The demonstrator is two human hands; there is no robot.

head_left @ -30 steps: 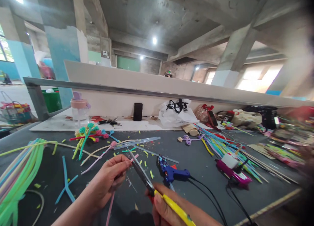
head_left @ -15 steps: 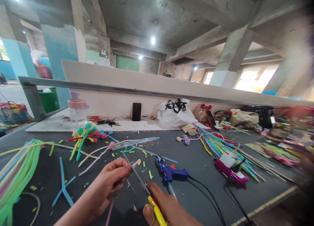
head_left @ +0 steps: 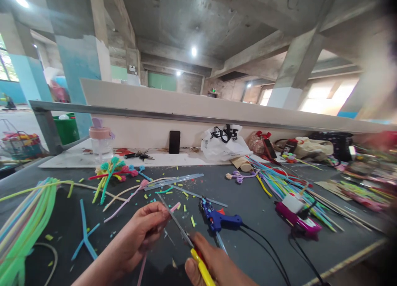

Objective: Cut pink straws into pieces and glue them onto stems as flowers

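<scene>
My left hand [head_left: 139, 232] pinches a pink pipe cleaner [head_left: 175, 207], whose short end pokes out past the fingertips while a longer length hangs below the palm. In my right hand [head_left: 214, 257] are scissors with yellow handles [head_left: 202, 267], their blades pointing up and left. The blades meet or cross the pink end beside my left fingertips; whether they are closed on it I cannot tell. Small yellow-green cut bits [head_left: 192, 221] lie around. Just right of the blades rests a blue hot glue gun [head_left: 218, 218].
A fan of coloured pipe cleaners [head_left: 37, 215] lies left, near a crossed blue pair [head_left: 84, 232]. Clear glue sticks [head_left: 176, 180] and twisted flower pieces [head_left: 114, 172] lie behind my hands. A purple power strip [head_left: 297, 222] with cords sits right. A phone [head_left: 174, 142] leans at the back.
The whole view has shifted slightly, so everything appears a little further right. Both hands keep nearly the same pose, with the scissors still at the pink pipe cleaner.
</scene>
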